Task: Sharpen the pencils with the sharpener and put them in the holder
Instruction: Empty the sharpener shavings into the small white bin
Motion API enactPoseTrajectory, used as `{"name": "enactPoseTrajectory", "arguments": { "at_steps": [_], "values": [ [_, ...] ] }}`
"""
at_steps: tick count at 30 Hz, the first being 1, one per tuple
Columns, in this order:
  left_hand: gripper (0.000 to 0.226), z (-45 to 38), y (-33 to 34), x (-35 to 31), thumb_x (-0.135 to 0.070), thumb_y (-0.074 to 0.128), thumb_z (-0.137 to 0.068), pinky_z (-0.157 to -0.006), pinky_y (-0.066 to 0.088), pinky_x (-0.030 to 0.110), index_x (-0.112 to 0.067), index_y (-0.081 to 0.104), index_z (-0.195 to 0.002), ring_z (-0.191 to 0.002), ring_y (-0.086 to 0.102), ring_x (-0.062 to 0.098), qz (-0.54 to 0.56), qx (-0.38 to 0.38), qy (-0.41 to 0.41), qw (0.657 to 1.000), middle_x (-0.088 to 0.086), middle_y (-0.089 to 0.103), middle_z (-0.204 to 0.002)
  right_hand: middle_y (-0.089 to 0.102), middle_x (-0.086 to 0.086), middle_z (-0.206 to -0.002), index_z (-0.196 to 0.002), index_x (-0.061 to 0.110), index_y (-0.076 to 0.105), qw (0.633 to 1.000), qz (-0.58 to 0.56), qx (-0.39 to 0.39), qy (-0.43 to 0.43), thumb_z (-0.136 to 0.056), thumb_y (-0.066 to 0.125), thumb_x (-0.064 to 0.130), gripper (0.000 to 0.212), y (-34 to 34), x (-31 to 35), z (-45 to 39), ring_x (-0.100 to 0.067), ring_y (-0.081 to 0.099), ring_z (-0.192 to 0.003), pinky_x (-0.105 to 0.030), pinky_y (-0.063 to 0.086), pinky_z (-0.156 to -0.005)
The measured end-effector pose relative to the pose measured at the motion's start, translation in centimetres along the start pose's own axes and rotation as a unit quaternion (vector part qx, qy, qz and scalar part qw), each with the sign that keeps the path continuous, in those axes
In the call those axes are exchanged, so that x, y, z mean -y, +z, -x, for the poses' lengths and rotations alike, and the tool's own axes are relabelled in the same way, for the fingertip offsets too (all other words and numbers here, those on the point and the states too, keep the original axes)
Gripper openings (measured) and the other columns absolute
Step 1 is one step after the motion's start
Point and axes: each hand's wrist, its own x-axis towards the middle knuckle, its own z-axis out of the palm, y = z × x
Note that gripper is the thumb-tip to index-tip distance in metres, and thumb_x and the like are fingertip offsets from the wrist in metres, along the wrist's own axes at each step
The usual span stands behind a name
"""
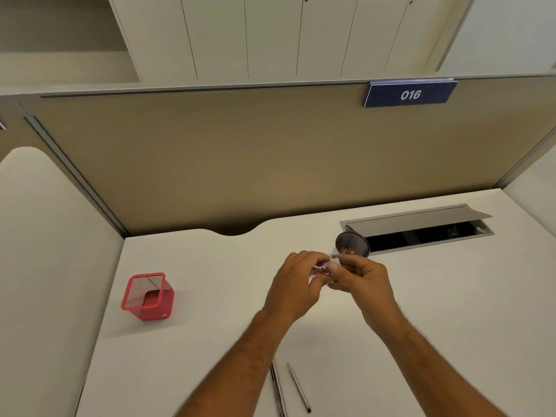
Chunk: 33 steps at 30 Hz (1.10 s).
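My left hand [296, 281] and my right hand [365, 281] meet above the middle of the white desk [210, 341], both closed around a small pale purple sharpener [331, 264] with brown shavings showing. Whether a pencil is in it I cannot tell. A red mesh holder [148, 296] stands empty at the left. Two pencils lie near the front edge: one [298, 388] with its sharpened tip pointing away, another [277, 389] partly hidden under my left forearm.
A dark round cup [352, 243] holding shavings stands just behind my hands. An open cable tray [421, 233] with a raised grey flap lies at the back right. A tan partition [240, 161] closes the desk's rear.
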Motion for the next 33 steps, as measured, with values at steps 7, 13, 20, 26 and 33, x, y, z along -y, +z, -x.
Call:
{"name": "enactPoseTrajectory", "arguments": {
  "at_steps": [7,13,20,26,33],
  "values": [
    [0.017,-6.3,4.0,-0.3,-0.038,0.061,-0.093,-0.079,0.058,0.036,-0.026,0.060,-0.106,-0.089,0.061,0.015,-0.020,0.026,0.001,0.999,-0.006,0.069,-0.102,0.078,-0.013,-0.091,-0.105,0.008,0.073,1.000,-0.014,-0.010,0.024,-0.088,0.070,0.010,0.018,-3.6,-0.4,-5.5,-0.030,0.075,-0.087,-0.044,0.061,-0.081],
    [0.018,-9.6,7.0,0.3,-0.033,0.062,-0.093,-0.078,0.059,0.040,-0.024,0.056,-0.108,-0.088,0.067,0.022,-0.038,0.050,-0.030,0.998,0.000,0.073,-0.102,0.077,-0.011,-0.097,-0.111,0.008,0.072,0.997,-0.040,-0.037,0.051,-0.088,0.070,0.023,0.027,-4.9,-2.6,-8.6,-0.024,0.074,-0.092,-0.042,0.059,-0.088],
    [0.013,-11.6,8.9,0.8,-0.025,0.059,-0.092,-0.072,0.058,0.044,-0.018,0.057,-0.103,-0.082,0.066,0.033,-0.089,0.052,-0.033,0.994,0.009,0.074,-0.095,0.077,-0.010,-0.095,-0.109,0.006,0.072,0.996,-0.024,-0.056,0.068,-0.093,0.065,0.020,0.022,-5.2,-4.1,-10.8,-0.022,0.076,-0.086,-0.041,0.061,-0.086],
    [0.011,-12.4,9.5,1.2,-0.021,0.062,-0.089,-0.069,0.057,0.043,-0.019,0.058,-0.099,-0.078,0.064,0.034,-0.080,0.049,-0.036,0.995,0.009,0.074,-0.089,0.077,-0.012,-0.094,-0.106,0.005,0.073,0.995,-0.024,-0.056,0.083,-0.091,0.067,0.018,0.021,-5.7,-4.5,-11.9,-0.023,0.076,-0.084,-0.043,0.061,-0.085],
    [0.013,-12.5,9.9,1.4,-0.020,0.065,-0.089,-0.068,0.058,0.041,-0.016,0.060,-0.100,-0.077,0.065,0.033,-0.064,0.048,-0.032,0.996,0.009,0.074,-0.090,0.077,-0.015,-0.093,-0.105,0.003,0.072,0.992,-0.012,-0.069,0.103,-0.090,0.068,0.020,0.023,-6.1,-5.3,-12.7,-0.027,0.076,-0.082,-0.048,0.060,-0.084]
  ]
}}
